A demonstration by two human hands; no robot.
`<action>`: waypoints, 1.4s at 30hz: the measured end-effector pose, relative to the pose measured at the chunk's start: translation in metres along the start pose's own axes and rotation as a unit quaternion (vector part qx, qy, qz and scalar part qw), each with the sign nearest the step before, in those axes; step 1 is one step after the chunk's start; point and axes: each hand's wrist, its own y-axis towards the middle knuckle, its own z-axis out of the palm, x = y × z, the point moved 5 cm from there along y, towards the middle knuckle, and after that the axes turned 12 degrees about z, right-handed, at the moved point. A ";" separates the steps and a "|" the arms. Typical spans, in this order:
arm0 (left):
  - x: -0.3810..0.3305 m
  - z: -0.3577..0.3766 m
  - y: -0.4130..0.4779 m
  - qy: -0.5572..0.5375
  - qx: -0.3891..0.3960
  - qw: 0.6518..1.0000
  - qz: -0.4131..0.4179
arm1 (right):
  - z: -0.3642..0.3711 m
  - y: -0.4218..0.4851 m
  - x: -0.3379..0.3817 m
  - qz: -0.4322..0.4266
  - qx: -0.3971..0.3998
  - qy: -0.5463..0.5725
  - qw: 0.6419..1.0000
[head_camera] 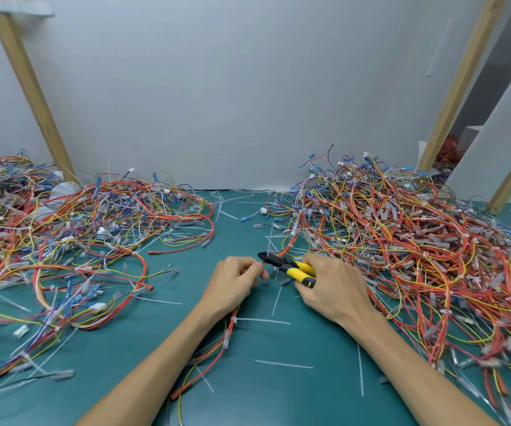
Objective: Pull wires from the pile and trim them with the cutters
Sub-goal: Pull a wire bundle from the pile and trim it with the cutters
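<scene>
Left hand (235, 281) pinches the red wire (235, 312) steady for cutters (291, 267) gripped in the right hand (334, 290) (pile (401, 241) at two o'clock).

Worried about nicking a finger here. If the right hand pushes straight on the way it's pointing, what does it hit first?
Probably the red wire the left hand pinches, then that hand's fingertips. The cutters in the right hand aim left at them, jaws almost touching. Depth is uncertain.
</scene>
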 end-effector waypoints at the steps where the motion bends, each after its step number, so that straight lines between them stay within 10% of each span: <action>1: 0.000 0.000 0.000 0.002 0.001 1.000 0.000 | 0.000 0.001 0.000 0.008 0.004 -0.002 1.000; 42: 0.003 0.001 0.003 0.022 0.007 1.000 0.016 | 0.001 0.005 -0.006 -0.010 0.024 0.055 0.998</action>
